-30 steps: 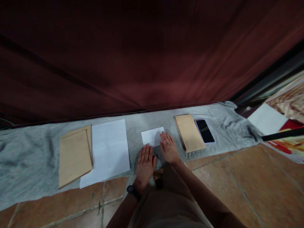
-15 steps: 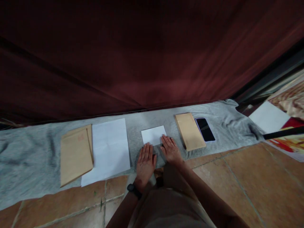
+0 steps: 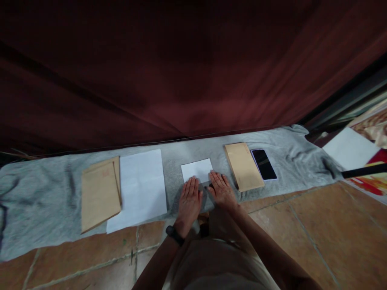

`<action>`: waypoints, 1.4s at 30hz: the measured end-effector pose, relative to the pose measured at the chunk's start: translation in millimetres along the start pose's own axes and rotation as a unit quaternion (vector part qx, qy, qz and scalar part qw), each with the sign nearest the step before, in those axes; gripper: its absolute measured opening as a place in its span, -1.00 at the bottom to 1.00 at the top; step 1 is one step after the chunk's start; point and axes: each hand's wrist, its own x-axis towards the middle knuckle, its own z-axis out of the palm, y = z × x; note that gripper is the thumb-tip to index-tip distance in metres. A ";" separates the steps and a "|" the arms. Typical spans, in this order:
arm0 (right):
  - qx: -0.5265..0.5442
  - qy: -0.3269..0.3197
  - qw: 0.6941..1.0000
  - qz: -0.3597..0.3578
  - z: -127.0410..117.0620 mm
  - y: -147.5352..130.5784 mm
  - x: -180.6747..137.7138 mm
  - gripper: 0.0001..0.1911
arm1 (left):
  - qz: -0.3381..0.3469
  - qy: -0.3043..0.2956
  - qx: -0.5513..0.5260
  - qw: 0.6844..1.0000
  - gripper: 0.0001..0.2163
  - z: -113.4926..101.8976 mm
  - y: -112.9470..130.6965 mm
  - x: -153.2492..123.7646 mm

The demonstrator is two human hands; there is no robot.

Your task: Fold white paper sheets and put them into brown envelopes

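Note:
A small white folded-looking paper point(image 3: 197, 170) lies flat on the grey cloth in front of me. My left hand point(image 3: 191, 200) is laid flat with its fingertips on the paper's near left edge. At the near right corner rests my right hand point(image 3: 223, 191), palm down, fingers stretched out. Neither hand grips anything. To the left is a large white paper sheet point(image 3: 142, 181), partly under brown envelopes point(image 3: 100, 197). A stack of brown envelopes point(image 3: 245, 167) lies to the right, beside a phone point(image 3: 264, 164) with a dark screen.
The grey cloth point(image 3: 45, 193) covers a long narrow surface above a tiled floor point(image 3: 284, 237). Behind it hangs a dark red curtain point(image 3: 193, 80). At the far right are a white sheet point(image 3: 350, 149) and a black bar point(image 3: 365, 170).
My left hand has shifted slightly right and up along the paper's near edge. My right hand has moved a little right. The view has shifted slightly; the envelopes and phone stay in place.

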 end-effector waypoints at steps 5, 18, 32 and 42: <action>0.006 -0.015 1.000 0.015 -0.5 -1.9 1.4 -0.40 | 0.063 -0.017 -0.045 0.997 -0.51 7.5 12.0 39.7; 0.029 -0.031 0.999 0.002 -7.0 -3.4 3.1 -0.45 | 0.086 -0.037 -0.045 0.995 -0.49 18.0 13.2 91.1; 0.024 -0.012 0.999 0.019 -3.5 -3.7 2.1 -0.39 | 0.040 -0.020 -0.001 0.999 -0.39 5.7 -10.5 33.4; 0.024 -0.012 0.999 0.023 -3.4 -2.4 1.1 -0.40 | 0.013 -0.020 0.022 0.999 -0.39 -7.1 -15.6 -9.4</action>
